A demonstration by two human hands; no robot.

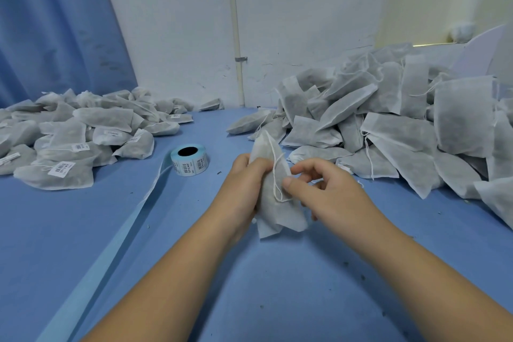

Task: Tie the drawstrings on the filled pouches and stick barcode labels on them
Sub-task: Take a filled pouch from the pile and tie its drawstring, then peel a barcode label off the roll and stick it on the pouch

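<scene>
A filled white fabric pouch (274, 208) stands upright above the blue table, held between both hands. My left hand (244, 189) grips its left side, fingers wrapped round it. My right hand (324, 189) pinches the thin white drawstring (276, 175), which loops down the pouch's front. A roll of barcode labels (189, 159) stands on the table to the left of the hands, its blue backing strip (116, 241) trailing toward the front left edge.
A big heap of unlabelled filled pouches (402, 125) covers the right side of the blue table (249, 286). A flatter pile of pouches carrying barcode labels (69, 141) lies at the left. A white wall and a blue curtain stand behind.
</scene>
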